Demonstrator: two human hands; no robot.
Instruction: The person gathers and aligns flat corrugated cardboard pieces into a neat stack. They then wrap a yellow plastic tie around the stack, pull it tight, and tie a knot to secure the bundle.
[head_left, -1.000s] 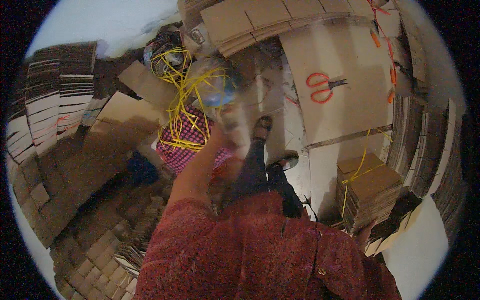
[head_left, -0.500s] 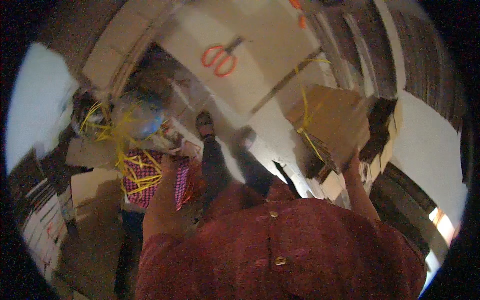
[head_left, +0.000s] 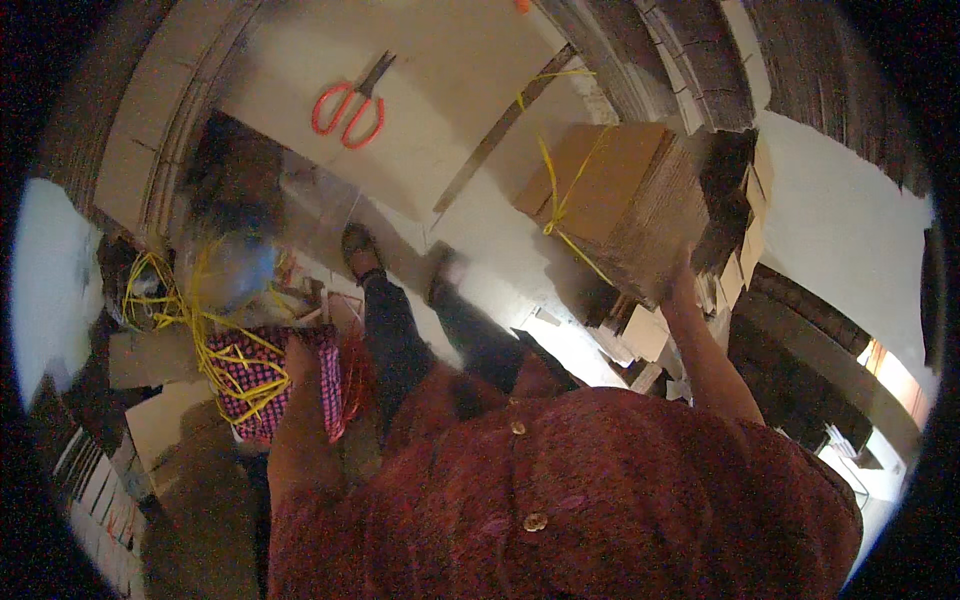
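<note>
My right hand [head_left: 680, 292] is at the near right corner of a bundle of flat brown cardboard [head_left: 596, 180]. It grips the edge, though the fingertips are hidden. Yellow strapping [head_left: 556, 210] crosses the bundle and is knotted near its left side. My left hand [head_left: 300, 350] hangs low by a pink and black checkered cloth [head_left: 232, 358]. Loose yellow strips [head_left: 205, 335] lie tangled over that cloth. Its fingers are dim and blurred, so whether they hold anything is unclear.
Scissors with red-orange handles [head_left: 368, 88] lie on a broad pale cardboard surface [head_left: 450, 60] ahead. Cardboard stacks stand at far left [head_left: 150, 110] and far right [head_left: 690, 50]. A blurred bluish plastic item [head_left: 245, 265] sits left of my feet.
The view has swung, shifting the scissors and cardboard leftward in it. The bundle at my right hand has turned and shows more of its layered side. My left hand stays by the checkered cloth.
</note>
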